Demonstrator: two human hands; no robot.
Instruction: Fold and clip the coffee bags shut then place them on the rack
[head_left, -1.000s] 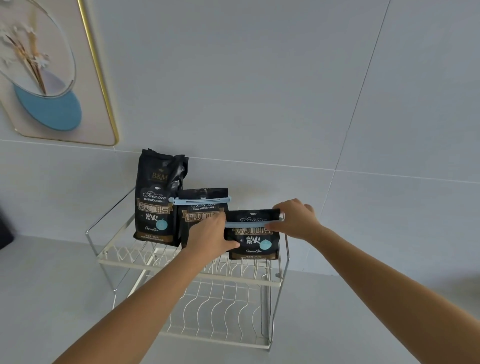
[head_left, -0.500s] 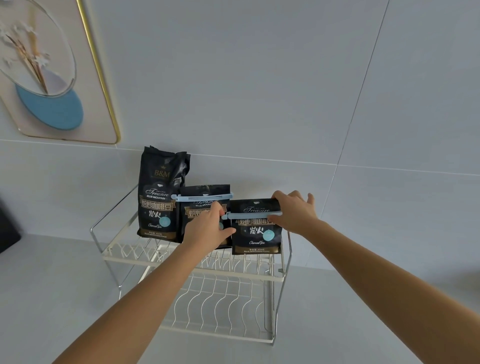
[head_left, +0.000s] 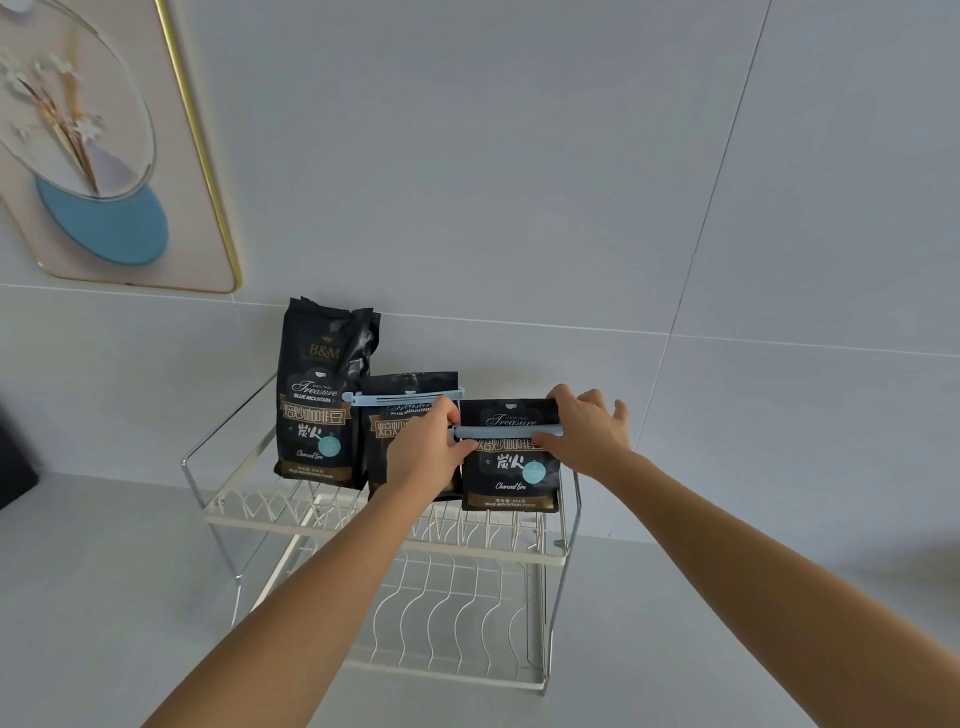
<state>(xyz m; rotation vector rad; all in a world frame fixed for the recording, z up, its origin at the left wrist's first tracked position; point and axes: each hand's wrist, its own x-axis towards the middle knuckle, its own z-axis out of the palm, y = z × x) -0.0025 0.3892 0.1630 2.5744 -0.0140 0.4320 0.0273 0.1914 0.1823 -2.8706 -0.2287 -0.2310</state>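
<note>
Lately entered on the upper tier of the rack (head_left: 363, 530): third coffee bag (head_left: 511, 467), black, top folded over and barred across by a blue clip (head_left: 506, 431). Found upright at the right end of the tier, base on the wires, just beside the middle bag (head_left: 387, 431) and a shade forward of it; placed much as a second earlier, with little shift against the rack. Noted left hand (head_left: 423, 452) gone from the bag's lower left face up to the clip's left end, pinching it there between thumb and fingertips. Noted right hand (head_left: 587, 431) kept at the top right corner: thumb on the front by the clip's right end, forefinger hooked over the fold, other fingers spread loose behind. Judged weight now borne by the rack, not by the hands, and only a last straightening and letting-go outstanding. Listed also: middle bag, folded, carrying a second clip (head_left: 402, 397); tall bag (head_left: 322, 395) at the left end, top crumpled, no clip seen on it. Judged tall bag not yet folded or clipped, hence task unfinished. Passed over: lower tier (head_left: 452, 613), bare wire; framed picture (head_left: 104, 156) on the tiled wall.
</note>
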